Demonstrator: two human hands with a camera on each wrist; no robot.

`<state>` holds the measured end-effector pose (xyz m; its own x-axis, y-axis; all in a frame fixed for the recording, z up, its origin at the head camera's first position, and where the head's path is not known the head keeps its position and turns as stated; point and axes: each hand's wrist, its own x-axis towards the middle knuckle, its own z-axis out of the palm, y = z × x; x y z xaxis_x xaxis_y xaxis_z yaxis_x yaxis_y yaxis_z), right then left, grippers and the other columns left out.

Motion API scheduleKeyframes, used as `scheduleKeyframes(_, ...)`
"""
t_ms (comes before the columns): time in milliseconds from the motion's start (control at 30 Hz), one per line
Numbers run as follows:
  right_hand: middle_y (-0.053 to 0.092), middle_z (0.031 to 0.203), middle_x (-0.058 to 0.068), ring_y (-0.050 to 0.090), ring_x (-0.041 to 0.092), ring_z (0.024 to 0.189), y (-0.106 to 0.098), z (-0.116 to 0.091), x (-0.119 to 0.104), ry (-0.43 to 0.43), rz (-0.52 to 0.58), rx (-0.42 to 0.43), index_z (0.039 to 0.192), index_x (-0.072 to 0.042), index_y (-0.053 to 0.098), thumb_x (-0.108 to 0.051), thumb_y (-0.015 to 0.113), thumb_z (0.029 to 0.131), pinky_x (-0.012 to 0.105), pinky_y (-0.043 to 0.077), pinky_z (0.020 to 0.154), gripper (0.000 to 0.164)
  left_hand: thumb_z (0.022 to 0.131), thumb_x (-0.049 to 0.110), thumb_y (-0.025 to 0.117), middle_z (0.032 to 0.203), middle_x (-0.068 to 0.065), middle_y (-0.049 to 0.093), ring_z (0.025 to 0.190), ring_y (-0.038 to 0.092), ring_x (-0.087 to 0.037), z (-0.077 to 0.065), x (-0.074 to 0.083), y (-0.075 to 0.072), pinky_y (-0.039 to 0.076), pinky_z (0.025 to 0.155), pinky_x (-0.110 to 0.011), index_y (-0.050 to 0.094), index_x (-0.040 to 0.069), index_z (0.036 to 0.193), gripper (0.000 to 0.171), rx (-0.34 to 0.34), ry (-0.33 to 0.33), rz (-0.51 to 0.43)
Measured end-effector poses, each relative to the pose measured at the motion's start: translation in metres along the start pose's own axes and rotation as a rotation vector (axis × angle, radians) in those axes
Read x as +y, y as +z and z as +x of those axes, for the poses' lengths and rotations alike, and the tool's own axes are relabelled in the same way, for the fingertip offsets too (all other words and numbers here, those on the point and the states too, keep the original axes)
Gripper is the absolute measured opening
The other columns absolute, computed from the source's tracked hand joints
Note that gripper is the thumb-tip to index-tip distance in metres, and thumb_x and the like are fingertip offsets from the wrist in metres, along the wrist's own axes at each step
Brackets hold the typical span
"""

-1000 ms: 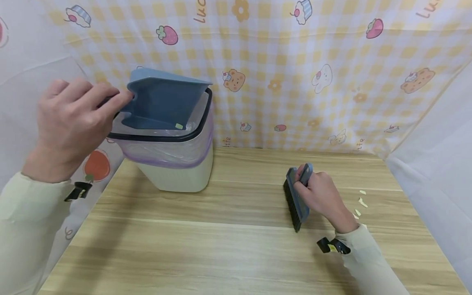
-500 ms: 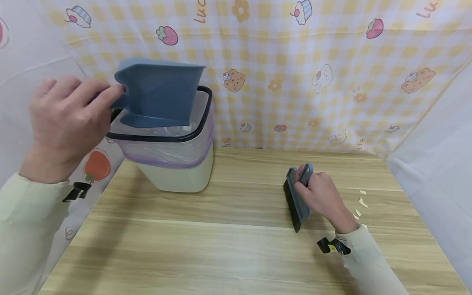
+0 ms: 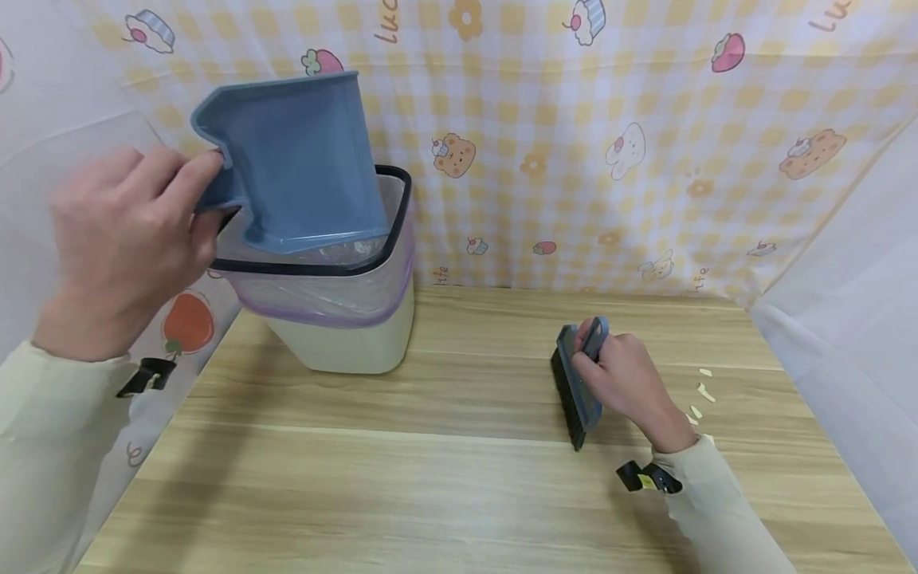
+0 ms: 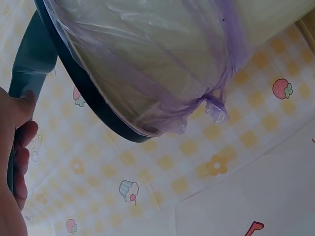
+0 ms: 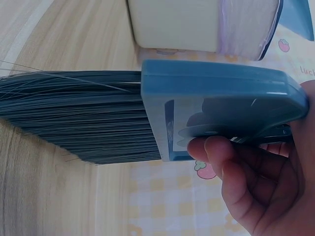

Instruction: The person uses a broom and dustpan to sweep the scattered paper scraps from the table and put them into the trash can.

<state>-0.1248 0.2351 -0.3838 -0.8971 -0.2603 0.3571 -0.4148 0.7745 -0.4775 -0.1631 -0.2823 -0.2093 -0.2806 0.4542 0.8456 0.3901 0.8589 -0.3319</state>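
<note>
My left hand (image 3: 132,239) grips the handle of a blue dustpan (image 3: 308,159), tilted steeply over the trash bin (image 3: 351,347). No scrap shows on the pan's face. The cream bin has a black rim (image 3: 323,269) and a clear liner with a purple band, knotted at one side in the left wrist view (image 4: 211,101). At the right, my right hand (image 3: 631,383) holds a blue hand brush (image 3: 584,391) by its handle. Its dark bristles (image 5: 83,118) touch the table. Fingers curl under the brush's handle in the right wrist view.
Several small pale scraps (image 3: 706,393) lie on the wooden table (image 3: 430,494) to the right of my right hand. A yellow checked cloth (image 3: 531,104) hangs behind the table, with white cloth (image 3: 853,319) at the right side.
My left hand has raised and tipped the dustpan more steeply, up and to the left. The pale scrap seen at its lower edge is gone from the pan. The right hand and brush stayed put.
</note>
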Motion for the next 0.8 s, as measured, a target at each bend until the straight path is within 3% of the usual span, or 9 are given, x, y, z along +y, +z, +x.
scheduleKeyframes(200,0.050,0.057,-0.010,0.048,0.010,0.050,0.001,0.001,0.000,-0.004,-0.003,-0.003,0.098,-0.011,0.064,-0.006,0.058,0.096,0.032,0.042,0.051,0.008,0.109,0.015,0.055,0.098,-0.032,0.069,0.067,0.058,-0.051,-0.004,-0.006,-0.003,0.047,0.055,-0.059,0.069,-0.004,0.134,0.034,-0.106,0.015,0.009)
scheduleKeyframes(500,0.051,0.058,-0.010,0.049,0.011,0.051,0.000,0.000,-0.001,0.004,-0.012,-0.004,0.097,-0.012,0.064,-0.007,0.059,0.096,0.033,0.043,0.053,0.007,0.111,0.027,0.058,0.092,-0.030,0.066,0.060,0.054,-0.048,-0.004,-0.003,-0.005,0.042,0.047,-0.056,0.066,-0.004,0.134,0.040,-0.137,-0.013,0.009)
scheduleKeyframes(633,0.052,0.059,-0.010,0.050,0.011,0.052,-0.001,0.000,-0.003,0.009,-0.009,-0.005,0.098,-0.011,0.065,-0.006,0.060,0.096,0.034,0.044,0.054,0.007,0.111,0.038,0.053,0.087,-0.027,0.064,0.051,0.049,-0.045,-0.003,0.003,-0.005,0.034,0.041,-0.052,0.066,-0.003,0.127,0.046,-0.135,-0.001,-0.016)
scheduleKeyframes(800,0.052,0.059,-0.010,0.050,0.011,0.052,-0.002,-0.001,-0.004,0.017,-0.004,-0.011,0.099,-0.012,0.065,-0.007,0.060,0.097,0.034,0.044,0.054,0.008,0.109,0.035,0.044,0.087,-0.029,0.069,0.045,0.052,-0.044,-0.002,0.012,-0.002,0.029,0.036,-0.047,0.068,-0.006,0.117,0.048,-0.129,0.036,-0.058)
